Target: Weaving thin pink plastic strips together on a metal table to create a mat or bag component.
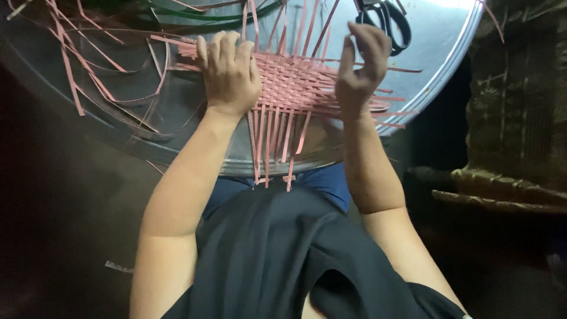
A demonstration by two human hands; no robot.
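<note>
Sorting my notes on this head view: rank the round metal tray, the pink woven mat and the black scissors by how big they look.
1. Round metal tray
2. Pink woven mat
3. Black scissors, partly cut off by the frame's top edge

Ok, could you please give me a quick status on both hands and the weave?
Left hand flat on pink woven mat. Right hand raised at mat's edge, fingers curled. Black scissors beyond on round metal tray.
</note>
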